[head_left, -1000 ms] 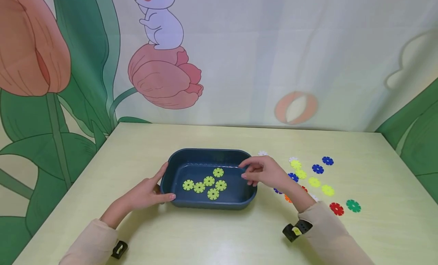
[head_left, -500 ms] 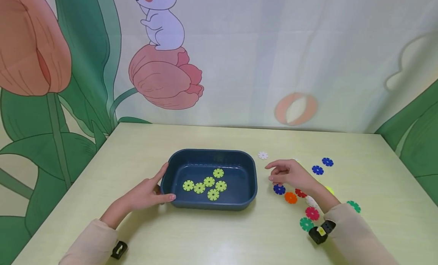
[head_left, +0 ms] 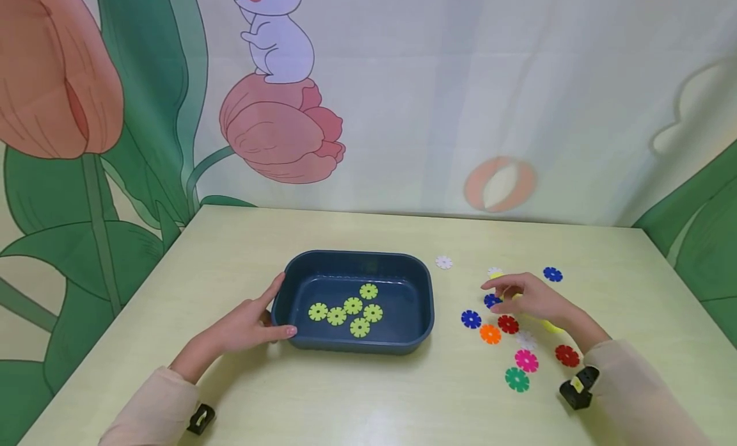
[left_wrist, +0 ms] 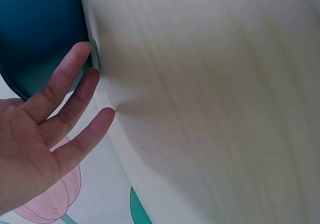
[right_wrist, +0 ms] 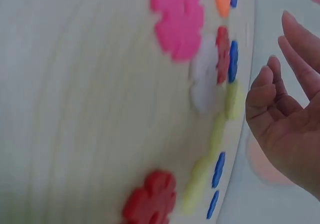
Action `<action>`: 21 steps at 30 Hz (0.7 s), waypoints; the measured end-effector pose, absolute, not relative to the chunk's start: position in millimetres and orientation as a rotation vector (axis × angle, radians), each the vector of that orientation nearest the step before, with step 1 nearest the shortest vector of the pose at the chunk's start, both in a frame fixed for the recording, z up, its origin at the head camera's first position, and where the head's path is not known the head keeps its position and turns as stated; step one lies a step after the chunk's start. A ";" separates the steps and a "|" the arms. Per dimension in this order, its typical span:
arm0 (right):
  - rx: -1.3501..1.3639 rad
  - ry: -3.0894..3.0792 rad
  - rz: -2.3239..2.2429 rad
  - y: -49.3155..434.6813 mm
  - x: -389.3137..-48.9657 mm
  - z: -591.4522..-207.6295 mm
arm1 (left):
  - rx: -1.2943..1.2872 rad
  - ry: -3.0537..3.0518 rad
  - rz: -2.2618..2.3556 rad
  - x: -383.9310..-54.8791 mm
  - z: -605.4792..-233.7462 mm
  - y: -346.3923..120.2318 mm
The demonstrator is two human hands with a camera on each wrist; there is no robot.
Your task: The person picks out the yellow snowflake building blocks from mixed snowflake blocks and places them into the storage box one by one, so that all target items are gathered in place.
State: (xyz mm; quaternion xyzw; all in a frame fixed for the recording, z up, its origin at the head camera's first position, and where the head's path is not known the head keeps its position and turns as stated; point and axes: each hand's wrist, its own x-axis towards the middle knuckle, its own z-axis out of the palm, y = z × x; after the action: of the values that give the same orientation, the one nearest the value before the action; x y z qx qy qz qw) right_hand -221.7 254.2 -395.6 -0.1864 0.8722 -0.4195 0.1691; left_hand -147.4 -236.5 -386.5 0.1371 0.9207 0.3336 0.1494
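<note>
A dark blue rectangular tray sits on the table with several lime-green notched discs lying flat inside. At its left end my left hand steadies it, the thumb on the rim near the front corner. In the left wrist view its fingers stretch out against the tray's outer wall and the table. My right hand hovers over the loose discs on the right, thumb and index apart, nothing visible between them. Beneath it are a partly covered blue disc and yellow discs that it mostly hides.
Around the right hand lie more discs: blue, orange, red, pink, green and white. Another red disc lies near the right wrist. A printed curtain hangs behind the table.
My right hand has moved from above the tray's right rim rightward to over the loose discs. The left hand and the tray stay in place.
</note>
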 end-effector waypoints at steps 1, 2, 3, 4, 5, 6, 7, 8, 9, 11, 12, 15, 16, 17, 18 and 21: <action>-0.534 2.490 -1.170 257.1 -222.9 -396.6 | 0.395 2.646 0.959 -147.5 -386.8 -236.7; -0.534 2.499 -1.152 259.9 -223.9 -397.3 | 0.396 2.646 0.960 -147.5 -387.1 -236.9; -0.529 2.510 -1.135 262.5 -224.9 -398.0 | 0.398 2.646 0.960 -147.6 -387.4 -237.1; -0.516 2.523 -1.115 264.7 -225.8 -398.8 | 0.401 2.646 0.961 -147.6 -387.7 -237.1; -0.510 2.538 -1.094 266.8 -227.0 -399.7 | 0.405 2.645 0.962 -147.6 -387.9 -237.2; -0.500 2.560 -1.062 268.6 -228.0 -400.2 | 0.407 2.644 0.965 -147.5 -387.9 -237.1; -0.487 2.578 -1.034 270.8 -229.2 -401.1 | 0.408 2.643 0.966 -147.4 -387.8 -237.0; -0.473 2.594 -1.014 272.6 -230.2 -401.6 | 0.408 2.644 0.966 -147.3 -387.5 -236.8; -0.456 2.609 -0.991 274.3 -231.4 -402.3 | 0.407 2.643 0.967 -147.3 -387.4 -236.8; -0.439 2.630 -0.956 277.6 -233.9 -403.4 | 0.403 2.642 0.968 -147.4 -387.2 -236.8; -0.431 2.638 -0.942 279.2 -235.2 -404.1 | 0.402 2.641 0.969 -147.4 -387.3 -237.0; -0.420 2.646 -0.928 282.6 -238.5 -405.9 | 0.401 2.638 0.970 -147.5 -387.7 -237.7; -0.422 2.648 -0.925 283.4 -239.5 -406.5 | 0.402 2.637 0.970 -147.4 -387.8 -237.9; -0.421 2.652 -0.919 283.9 -240.4 -407.1 | 0.402 2.636 0.971 -147.2 -387.8 -238.1; -0.414 2.657 -0.913 284.1 -241.4 -407.7 | 0.403 2.635 0.974 -147.1 -387.8 -238.2; -0.403 2.673 -0.884 283.6 -244.2 -409.3 | 0.401 2.630 0.982 -146.8 -387.3 -238.3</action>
State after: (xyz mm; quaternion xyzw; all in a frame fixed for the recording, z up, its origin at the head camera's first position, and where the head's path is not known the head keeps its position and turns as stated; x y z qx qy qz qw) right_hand -244.2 283.6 -409.3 -0.1400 0.9295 -0.3074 0.1482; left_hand -146.8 -238.3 -387.3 0.1397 0.9166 0.3423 0.1523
